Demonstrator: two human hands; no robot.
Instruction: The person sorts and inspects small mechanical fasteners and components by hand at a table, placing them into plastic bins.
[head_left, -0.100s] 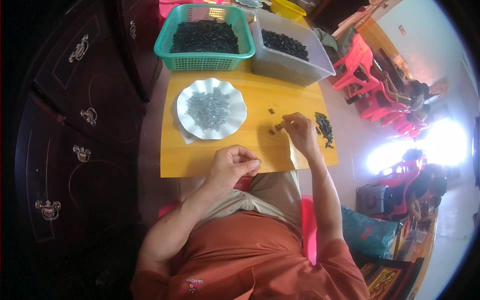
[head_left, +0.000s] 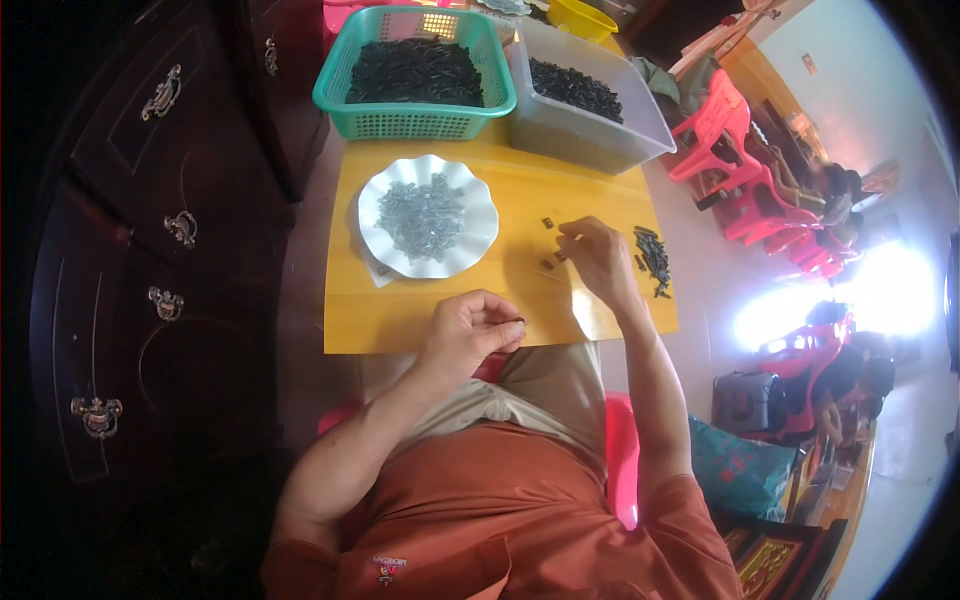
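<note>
My left hand [head_left: 470, 332] is above the table's near edge, thumb and fingers pinched together. A dark speck shows at its fingertips, too small to name. Over the right part of the table is my right hand [head_left: 600, 262], its fingers curled in a pinch; what they hold, if anything, is hidden. Close to its fingertips lie a small dark brown square piece [head_left: 547, 223] and a couple of similar dark bits [head_left: 547, 265]. A pile of short black tube-like pieces [head_left: 652, 262] lies to the right of that hand. Left of it stands a white scalloped plate [head_left: 372, 250] with many small clear pieces [head_left: 420, 215].
At the table's far side are a green basket [head_left: 415, 126] and a translucent bin [head_left: 575, 147], both holding black pieces. The yellow table [head_left: 400, 320] borders dark cabinets [head_left: 130, 200] on the left. Pink chairs [head_left: 715, 130] and other people are off to the right.
My right hand has shifted slightly away toward the far side, exposing more of the small dark bits by its fingertips. The left hand's pinch is unchanged.
</note>
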